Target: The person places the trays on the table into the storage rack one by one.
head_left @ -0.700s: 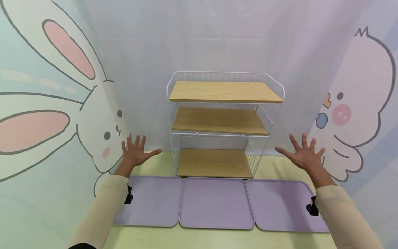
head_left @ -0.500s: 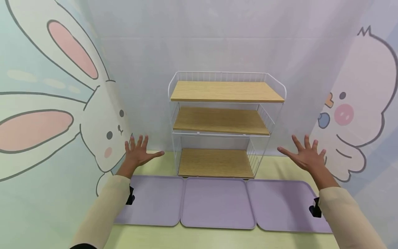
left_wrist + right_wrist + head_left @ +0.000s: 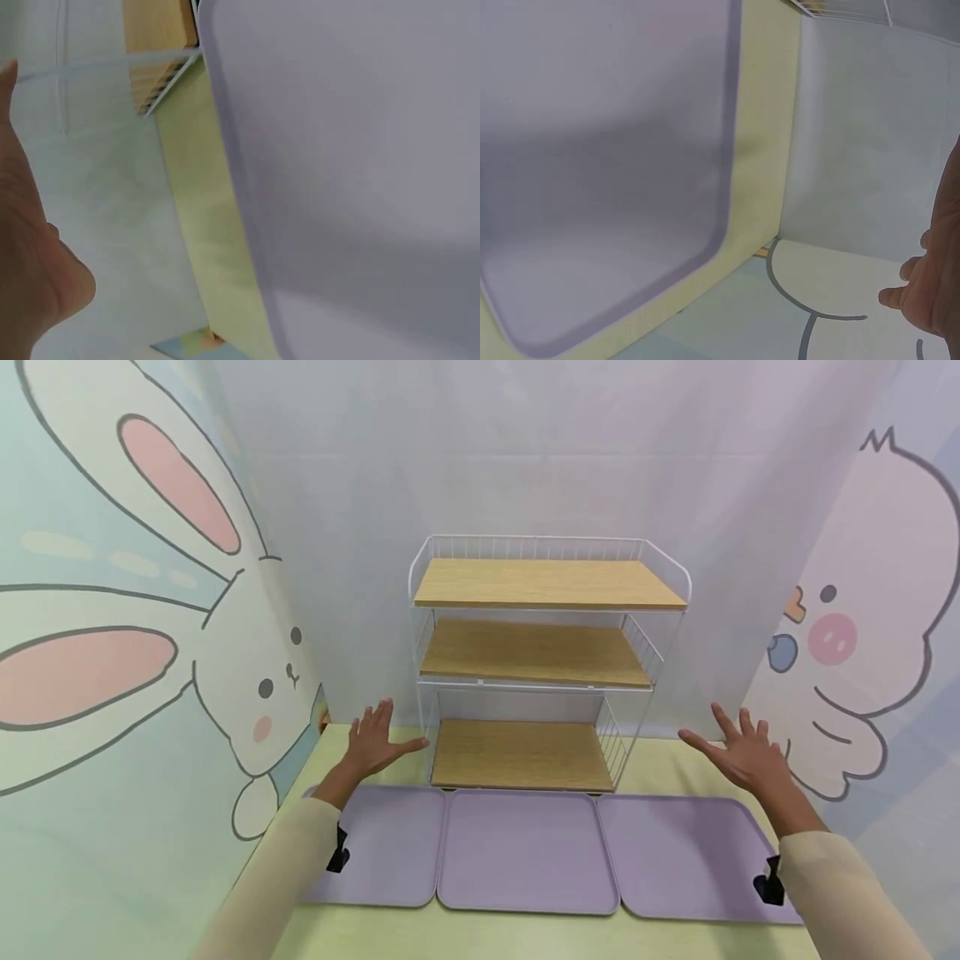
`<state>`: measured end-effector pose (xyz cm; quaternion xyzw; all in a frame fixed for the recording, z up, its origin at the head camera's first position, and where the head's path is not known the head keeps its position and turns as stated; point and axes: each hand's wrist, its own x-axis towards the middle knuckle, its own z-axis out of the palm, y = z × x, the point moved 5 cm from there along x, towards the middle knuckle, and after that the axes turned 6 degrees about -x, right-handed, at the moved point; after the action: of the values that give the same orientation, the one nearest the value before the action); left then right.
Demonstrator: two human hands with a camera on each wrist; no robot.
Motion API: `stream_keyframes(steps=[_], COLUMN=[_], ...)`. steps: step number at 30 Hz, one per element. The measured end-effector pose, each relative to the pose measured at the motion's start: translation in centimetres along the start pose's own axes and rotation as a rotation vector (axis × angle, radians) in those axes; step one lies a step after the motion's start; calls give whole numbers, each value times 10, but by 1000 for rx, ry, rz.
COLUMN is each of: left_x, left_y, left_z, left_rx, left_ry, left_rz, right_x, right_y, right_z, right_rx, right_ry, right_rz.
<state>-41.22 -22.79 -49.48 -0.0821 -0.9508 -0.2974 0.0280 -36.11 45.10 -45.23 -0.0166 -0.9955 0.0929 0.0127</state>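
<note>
While both hands hover spread, smooth rounded lilac trays lie flat.

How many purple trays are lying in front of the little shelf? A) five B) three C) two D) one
B, since three purple trays sit side by side on the table: the left tray, the middle tray and the right tray, all in front of the shelf.
</note>
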Motion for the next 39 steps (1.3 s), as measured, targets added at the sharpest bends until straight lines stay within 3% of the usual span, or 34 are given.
stream_keyframes(steps=[6, 15, 24, 34, 39], left_x=[1, -7, -10, -12, -12], left_y=[9, 27, 35, 37, 37], left_z=[31, 57, 67, 69, 69], left_rx=[-80, -214, -318, -272, -261], left_ry=[1, -90, -90, -92, -91], left_rz=[41, 54, 72, 78, 69], right_x=[-8, -24, -66, -107, -117], right_y=[12, 46, 88, 132, 135], right_z=[15, 49, 82, 132, 145], right_rx=[2, 187, 246, 244, 278], right_ry=[-7, -69, -120, -205, -163], right_rz=[-18, -37, 7, 93, 90])
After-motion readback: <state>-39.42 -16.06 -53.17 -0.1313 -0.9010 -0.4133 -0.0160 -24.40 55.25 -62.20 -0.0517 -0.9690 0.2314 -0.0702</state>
